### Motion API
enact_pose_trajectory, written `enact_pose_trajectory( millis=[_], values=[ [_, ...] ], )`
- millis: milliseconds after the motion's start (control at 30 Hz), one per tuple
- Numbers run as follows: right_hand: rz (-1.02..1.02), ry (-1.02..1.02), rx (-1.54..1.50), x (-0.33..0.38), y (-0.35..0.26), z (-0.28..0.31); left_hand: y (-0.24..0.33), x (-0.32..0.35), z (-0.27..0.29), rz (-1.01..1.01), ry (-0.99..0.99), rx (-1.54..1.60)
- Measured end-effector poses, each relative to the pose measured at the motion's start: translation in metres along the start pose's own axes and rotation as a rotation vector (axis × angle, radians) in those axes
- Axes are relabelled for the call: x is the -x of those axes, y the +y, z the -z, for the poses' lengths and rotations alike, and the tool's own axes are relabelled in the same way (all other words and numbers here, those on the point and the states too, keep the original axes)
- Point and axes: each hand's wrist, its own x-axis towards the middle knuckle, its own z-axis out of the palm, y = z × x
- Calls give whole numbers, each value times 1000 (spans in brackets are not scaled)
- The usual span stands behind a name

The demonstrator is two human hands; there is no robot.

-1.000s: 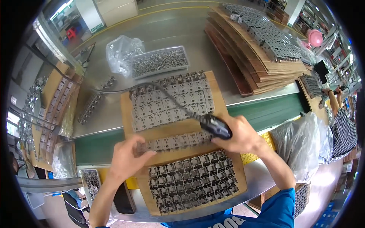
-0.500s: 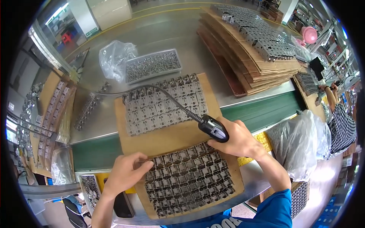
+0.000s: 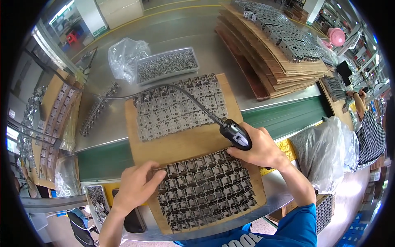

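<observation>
The left hand (image 3: 136, 186), half open, touches the bracket array (image 3: 205, 192) at its 10 o'clock corner. The right hand (image 3: 263, 149) grasps a black corded tool (image 3: 236, 135); the array occupies the cardboard's (image 3: 177, 149) 6 o'clock end.

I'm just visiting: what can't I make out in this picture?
In the head view:
Whether the left hand grips the metal parts: its own fingers hide the contact.
Much of the black tool's lower part: covered by the right hand.
Part of the dark flat case: hidden behind the left wrist.
The left forearm: cut off by the lower edge.
Single bits in the clear tray: too small.
</observation>
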Motion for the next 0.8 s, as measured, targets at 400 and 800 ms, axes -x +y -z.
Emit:
enact_pose_trajectory(
  millis=[400, 800],
  values=[
    [73, -15, -201, -1, 12, 23, 8, -6, 4, 30, 255, -181],
    [238, 330, -1088, -87, -93, 2, 33, -48, -39, -525, 275, -131]
  ],
)
